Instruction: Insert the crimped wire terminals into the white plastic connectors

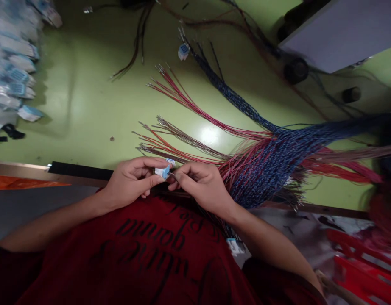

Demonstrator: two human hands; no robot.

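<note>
Between the thumb and fingers of my left hand (132,177) is a small white and light-blue connector housing (163,171). My right hand (197,182) pinches a thin dark wire (171,174) whose end meets the blue face of the housing; how deep it sits I cannot tell. Just behind the fingers, a second blue and white piece (170,162) shows. To the right of my hands spreads a big bundle of blue-black twisted wires (272,165). Red wires (195,108), brown wires (192,137) and orange wires (163,145) with metal terminals fan out leftward from it.
Many blue and white connectors in clear plastic (17,72) lie at the left of the green table (87,97). One connector (183,51) sits by the far wire ends. A grey box (342,34) stands back right, and a red plastic chair (357,267) is at lower right.
</note>
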